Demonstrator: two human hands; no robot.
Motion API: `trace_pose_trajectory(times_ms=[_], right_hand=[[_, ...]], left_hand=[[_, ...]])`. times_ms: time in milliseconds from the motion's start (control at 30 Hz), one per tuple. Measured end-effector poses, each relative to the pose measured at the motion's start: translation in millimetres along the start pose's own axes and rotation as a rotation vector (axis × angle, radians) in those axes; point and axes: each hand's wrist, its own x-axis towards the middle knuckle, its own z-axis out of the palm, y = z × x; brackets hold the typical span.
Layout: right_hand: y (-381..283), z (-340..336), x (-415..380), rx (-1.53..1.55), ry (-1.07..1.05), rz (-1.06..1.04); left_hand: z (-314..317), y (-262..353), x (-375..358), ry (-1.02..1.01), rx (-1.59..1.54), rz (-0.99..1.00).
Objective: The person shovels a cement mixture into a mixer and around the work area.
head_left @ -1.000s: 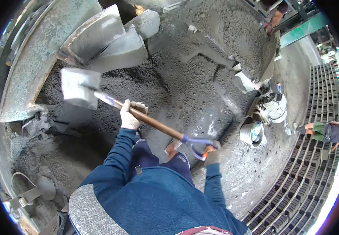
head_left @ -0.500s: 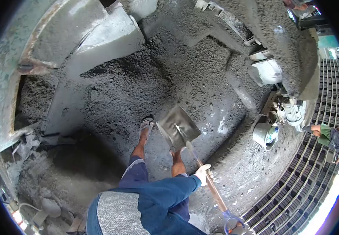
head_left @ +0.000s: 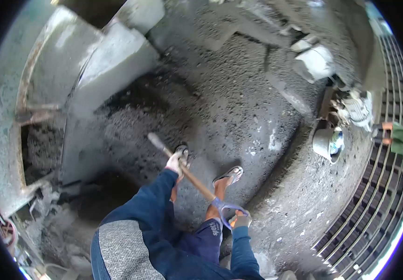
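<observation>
A shovel with a wooden shaft (head_left: 198,185) slants across in front of my legs, its lower end pointing up-left over the dark damp material (head_left: 141,140). My left hand (head_left: 177,164), in a pale glove, is closed around the shaft near the metal socket (head_left: 156,141). At the other end, my right hand (head_left: 240,218) grips the blue-purple D-shaped handle (head_left: 220,205). The blade is blurred against the dark ground, and I cannot make it out. Below the shaft, my sandalled foot (head_left: 231,175) stands on the grey floor.
Pale metal plates (head_left: 113,56) rise at the upper left. On the right are a grey bucket (head_left: 322,142) with a bottle in it, and a motor (head_left: 357,109). Racks of dark blocks (head_left: 360,205) line the right edge, with another person (head_left: 392,136) beside them.
The shovel has swung from right to left, its lower end now up-left. My left hand moved left with the shaft, and my right hand on the handle came into fuller view. My feet shifted.
</observation>
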Motion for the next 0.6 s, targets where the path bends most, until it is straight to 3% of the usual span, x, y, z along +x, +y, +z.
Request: trace_pose_trajectory(times_ms=[67, 100, 133, 167, 233, 367, 467, 533, 600], right_hand=[[17.0, -32.9, -8.2, 0.092, -0.03, 0.079], [31.7, -55.1, -5.4, 0.261, -0.084, 0.199], [67.8, -78.3, 8.3, 0.223, -0.132, 0.204], [76.7, -89.5, 5.8, 0.291, -0.095, 0.302], [70.8, -108.5, -9.7, 0.348, -0.134, 0.347], [70.6, -114.0, 13.6, 0.434, -0.225, 0.413], [28.7, -87.0, 41.6, 0.458, -0.317, 0.337], [-57.3, -46.9, 18.2, 0.613, -0.479, 0.341], [-88.6, -20.2, 40.9, 0.336, -0.583, 0.387]], left_hand=[[-15.7, -16.1, -10.9, 0.075, 0.03, -0.035], [-21.3, -22.7, -21.2, 0.032, 0.077, 0.033], [-37.0, -28.9, -18.2, -0.08, 0.049, -0.019], [-26.5, -30.1, -41.5, -0.069, 0.064, 0.009], [19.6, -32.4, -109.9, 0.064, 0.13, 0.074], [126.1, -23.6, -228.2, -0.103, 0.207, 0.177], [218.1, -6.0, -287.9, -0.399, 0.188, 0.202], [281.7, 4.6, -339.7, -0.5, 0.314, 0.412], [314.1, 15.1, -363.2, -0.509, 0.468, 0.611]])
